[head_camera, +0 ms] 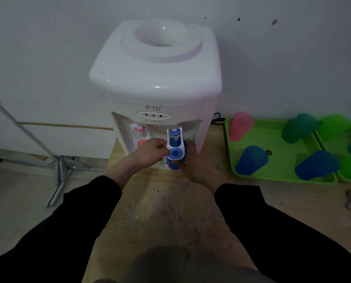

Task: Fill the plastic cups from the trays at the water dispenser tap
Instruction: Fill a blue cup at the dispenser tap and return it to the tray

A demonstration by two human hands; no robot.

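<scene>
The left hand (150, 149) pinched the blue tap (175, 153) of the water dispenser (156, 78), which stood at the back edge of the desk (170, 211); the right hand (195, 166) curled round a blue cup (175, 165) under the spout, seemingly upright, long axis vertical, its rim hidden; better to keep the mouth centred and release before brimming; more cups waited on the green tray (278, 139) toward the right edge.

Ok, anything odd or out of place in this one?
Yes: the water dispenser has no bottle in its top well, yet the left hand grips the blue tap over a blue cup held by the right hand.
</scene>
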